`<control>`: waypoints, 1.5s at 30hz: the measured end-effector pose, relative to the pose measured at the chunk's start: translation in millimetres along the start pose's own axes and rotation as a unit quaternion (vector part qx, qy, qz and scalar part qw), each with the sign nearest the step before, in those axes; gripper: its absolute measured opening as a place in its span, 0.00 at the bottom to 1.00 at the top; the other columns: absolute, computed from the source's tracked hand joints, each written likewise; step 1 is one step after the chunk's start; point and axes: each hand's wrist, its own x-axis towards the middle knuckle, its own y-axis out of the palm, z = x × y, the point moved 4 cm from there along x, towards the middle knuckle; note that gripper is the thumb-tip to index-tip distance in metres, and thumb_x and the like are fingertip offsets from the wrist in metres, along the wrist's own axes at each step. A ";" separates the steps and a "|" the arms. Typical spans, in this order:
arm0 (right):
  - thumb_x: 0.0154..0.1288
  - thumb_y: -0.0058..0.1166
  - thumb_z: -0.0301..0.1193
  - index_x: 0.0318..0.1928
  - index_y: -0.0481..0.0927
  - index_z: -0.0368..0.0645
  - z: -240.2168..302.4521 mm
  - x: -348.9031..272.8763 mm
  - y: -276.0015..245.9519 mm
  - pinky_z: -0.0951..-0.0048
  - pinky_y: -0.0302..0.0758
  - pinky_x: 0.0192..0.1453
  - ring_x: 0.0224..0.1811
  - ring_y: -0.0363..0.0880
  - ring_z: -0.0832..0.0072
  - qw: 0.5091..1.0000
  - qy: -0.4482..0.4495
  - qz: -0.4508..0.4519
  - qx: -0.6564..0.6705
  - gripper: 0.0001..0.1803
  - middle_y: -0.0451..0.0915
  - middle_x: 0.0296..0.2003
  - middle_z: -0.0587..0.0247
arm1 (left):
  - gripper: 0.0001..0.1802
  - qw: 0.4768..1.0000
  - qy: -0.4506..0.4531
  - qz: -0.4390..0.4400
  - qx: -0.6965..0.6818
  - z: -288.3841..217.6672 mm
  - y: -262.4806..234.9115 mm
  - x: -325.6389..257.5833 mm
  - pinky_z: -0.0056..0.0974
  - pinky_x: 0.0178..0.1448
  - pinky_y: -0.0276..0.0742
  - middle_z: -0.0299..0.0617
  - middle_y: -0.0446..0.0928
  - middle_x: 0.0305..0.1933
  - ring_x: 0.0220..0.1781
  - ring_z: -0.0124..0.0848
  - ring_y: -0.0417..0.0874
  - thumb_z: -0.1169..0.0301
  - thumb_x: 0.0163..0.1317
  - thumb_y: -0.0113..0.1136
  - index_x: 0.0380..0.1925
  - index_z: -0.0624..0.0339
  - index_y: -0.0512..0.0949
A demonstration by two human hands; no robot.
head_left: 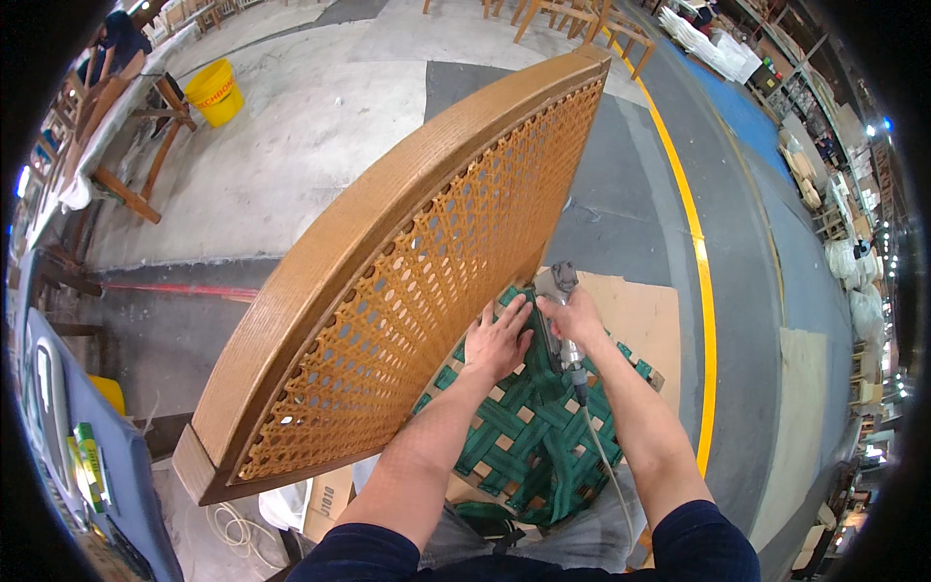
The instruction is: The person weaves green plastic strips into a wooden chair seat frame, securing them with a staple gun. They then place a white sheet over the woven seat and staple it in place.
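Observation:
In front of me stands a wooden chair frame [359, 184] with a tall curved back of woven cane [436, 291]. Green webbing straps [529, 436] cross over and under each other at its seat. My left hand [497, 341] lies on the webbing close to the base of the cane back, fingers stretched out and thumb apart. Closed around a grey air-powered staple gun [563, 276] is my right hand [576, 318], just right of the left one. A thin air hose [603, 448] runs from the tool toward my lap. The tool's tip is hard to make out.
Brown cardboard [640, 310] lies under the seat. At left are a blue surface [92, 407] carrying a green-and-yellow box [87, 466], and a yellow bucket [214, 93]. A yellow floor line [700, 262] passes on the right. More wooden chair frames [572, 17] stand at the back.

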 end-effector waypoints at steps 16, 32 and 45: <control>0.67 0.67 0.32 0.50 0.80 0.37 6.1 -0.3 12.7 0.72 0.70 0.19 0.17 0.74 0.79 0.998 0.003 0.043 0.042 0.16 0.81 0.28 0.64 | 0.17 0.988 0.059 -0.127 -0.059 8.3 -2.2 -7.5 0.59 0.76 0.62 0.23 0.81 0.64 0.75 0.59 0.67 0.59 0.65 0.59 0.52 0.43 0.87; 0.67 0.68 0.32 0.48 0.79 0.38 1.5 -2.3 3.5 0.71 0.71 0.18 0.17 0.75 0.78 1.000 -0.009 0.016 0.015 0.16 0.81 0.27 0.64 | 0.16 0.985 0.056 -0.147 -0.071 8.6 -1.3 -5.9 0.59 0.76 0.64 0.24 0.81 0.64 0.74 0.57 0.68 0.60 0.63 0.61 0.49 0.44 0.88; 0.69 0.66 0.34 0.49 0.80 0.38 -6.2 -46.6 -35.6 0.73 0.72 0.21 0.19 0.77 0.78 0.998 0.017 -0.026 0.045 0.15 0.82 0.29 0.66 | 0.16 0.984 0.061 -0.157 -0.061 11.6 -9.2 -7.2 0.60 0.74 0.66 0.22 0.82 0.64 0.73 0.58 0.69 0.62 0.63 0.61 0.50 0.43 0.87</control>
